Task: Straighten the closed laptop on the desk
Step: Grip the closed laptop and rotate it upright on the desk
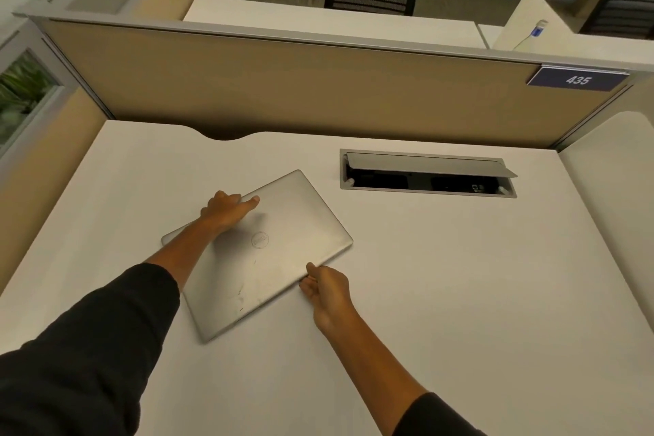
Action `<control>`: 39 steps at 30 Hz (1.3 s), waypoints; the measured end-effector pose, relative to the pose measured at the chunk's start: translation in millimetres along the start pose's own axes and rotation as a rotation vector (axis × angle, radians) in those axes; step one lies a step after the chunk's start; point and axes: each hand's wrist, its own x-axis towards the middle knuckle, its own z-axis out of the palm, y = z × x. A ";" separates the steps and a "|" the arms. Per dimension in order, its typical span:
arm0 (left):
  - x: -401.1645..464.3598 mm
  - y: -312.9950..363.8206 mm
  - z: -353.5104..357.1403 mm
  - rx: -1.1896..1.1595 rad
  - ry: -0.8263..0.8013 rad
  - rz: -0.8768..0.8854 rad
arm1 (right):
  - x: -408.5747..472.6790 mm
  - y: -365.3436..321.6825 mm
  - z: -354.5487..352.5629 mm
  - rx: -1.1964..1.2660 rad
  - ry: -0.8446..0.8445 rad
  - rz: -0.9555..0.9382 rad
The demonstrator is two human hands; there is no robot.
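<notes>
A closed silver laptop lies flat on the white desk, turned at an angle with one corner pointing toward the back. My left hand grips its far left edge, fingers curled over the rim and thumb on the lid. My right hand holds the near right edge, thumb on top and fingers under the side. Both forearms in dark sleeves reach in from the bottom.
A recessed cable box with its grey flap raised sits in the desk behind and right of the laptop. A tan partition with a "435" plate closes off the back. Another partition stands at the left.
</notes>
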 end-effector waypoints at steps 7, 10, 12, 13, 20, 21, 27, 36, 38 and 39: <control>-2.9 -8.9 3.1 -0.220 0.040 -0.096 | 4.7 -2.0 0.9 -0.101 0.029 -0.056; -8.5 -16.5 4.7 -0.310 0.040 -0.118 | 7.3 -10.5 -1.2 -0.126 0.014 -0.107; -13.2 -21.3 7.1 -0.352 0.037 -0.131 | 11.0 -18.5 -4.0 -0.162 0.017 -0.135; -16.1 -23.4 9.1 -0.361 0.037 -0.136 | 13.1 -22.9 -5.7 -0.188 0.028 -0.149; -37.3 -41.8 28.8 -0.405 0.094 -0.091 | 27.1 -48.4 -13.2 -0.404 0.062 -0.244; -40.7 -43.8 30.6 -0.410 0.096 -0.098 | 28.5 -51.2 -13.9 -0.422 0.064 -0.249; -62.4 -56.1 48.0 -0.484 0.114 -0.124 | 27.8 -72.8 -8.9 -0.547 0.096 -0.292; -94.1 -71.0 75.9 -0.668 0.120 -0.160 | 31.5 -93.5 0.7 -0.774 0.068 -0.378; -101.5 -73.9 80.3 -0.704 0.118 -0.167 | 32.5 -93.3 4.4 -0.811 0.077 -0.389; -105.0 -75.1 82.7 -0.719 0.116 -0.173 | 33.0 -93.2 6.1 -0.826 0.076 -0.387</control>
